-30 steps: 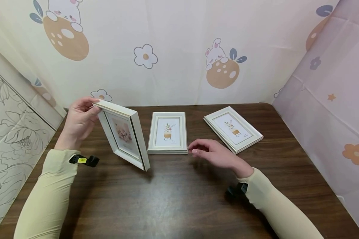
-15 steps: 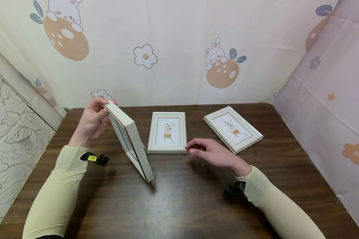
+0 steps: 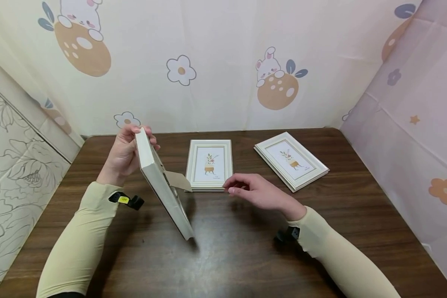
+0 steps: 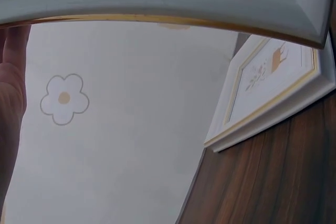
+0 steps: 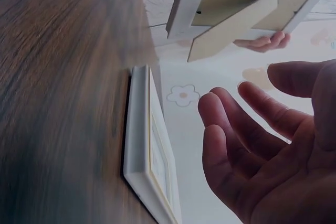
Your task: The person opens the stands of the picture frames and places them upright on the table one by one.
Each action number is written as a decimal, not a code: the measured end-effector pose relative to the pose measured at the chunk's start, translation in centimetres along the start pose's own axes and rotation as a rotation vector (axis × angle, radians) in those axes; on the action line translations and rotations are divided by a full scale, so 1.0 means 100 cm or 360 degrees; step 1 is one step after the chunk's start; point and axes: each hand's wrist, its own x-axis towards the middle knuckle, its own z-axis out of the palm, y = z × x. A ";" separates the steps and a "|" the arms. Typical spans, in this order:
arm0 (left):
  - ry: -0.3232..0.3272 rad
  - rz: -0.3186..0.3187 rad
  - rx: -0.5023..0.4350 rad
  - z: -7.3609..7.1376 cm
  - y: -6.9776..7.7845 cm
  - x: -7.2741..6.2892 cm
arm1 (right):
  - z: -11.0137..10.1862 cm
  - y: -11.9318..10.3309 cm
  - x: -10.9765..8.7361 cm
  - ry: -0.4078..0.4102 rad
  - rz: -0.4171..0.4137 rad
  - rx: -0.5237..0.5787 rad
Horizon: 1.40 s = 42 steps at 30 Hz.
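My left hand point(image 3: 124, 153) grips a white picture frame point(image 3: 152, 174) by its upper end and holds it steeply tilted, thin side edge toward the head camera. Its back faces right, and a beige easel stand point(image 3: 178, 181) sticks out from it; the right wrist view shows that stand point(image 5: 231, 27) angled off the back panel. Its picture side is hidden from the head camera. My right hand point(image 3: 257, 190), empty with fingers loosely bent, hovers by the lower right corner of a second white frame point(image 3: 208, 163), which lies face up and shows a potted plant print.
To the right, a third white frame point(image 3: 291, 161) lies face up at an angle, with a similar plant print. All rest on a dark wooden table point(image 3: 238, 256). A patterned curtain point(image 3: 223, 82) hangs behind the table's back edge.
My left hand has moved right and turned the frame, so its picture has gone from view and its back and stand now show. My right hand has shifted slightly left.
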 end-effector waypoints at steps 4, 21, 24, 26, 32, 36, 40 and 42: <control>0.0031 0.0002 0.0014 0.001 -0.004 0.000 | 0.004 -0.001 0.004 0.0023 -0.0035 -0.0081; 0.0020 -0.0021 -0.0008 0.006 -0.011 0.004 | 0.034 0.005 0.038 0.0224 -0.0346 0.0070; 0.0031 -0.0023 0.0000 0.007 -0.011 0.004 | 0.038 0.005 0.045 0.0220 -0.0363 0.0122; 0.0030 -0.0025 -0.0005 0.006 -0.011 0.004 | 0.041 0.006 0.048 0.0212 -0.0379 0.0161; 0.0030 -0.0026 -0.0027 0.006 -0.014 0.004 | 0.050 0.006 0.057 0.0211 -0.0408 0.0333; 0.0051 -0.0031 -0.0029 0.006 -0.015 0.004 | 0.056 0.002 0.063 0.0194 -0.0386 0.0476; 0.0068 -0.0036 -0.0012 0.005 -0.016 0.003 | 0.061 -0.002 0.069 0.0151 -0.0357 0.0589; 0.0071 -0.0041 -0.0002 0.005 -0.016 0.003 | 0.063 -0.003 0.071 0.0130 -0.0335 0.0624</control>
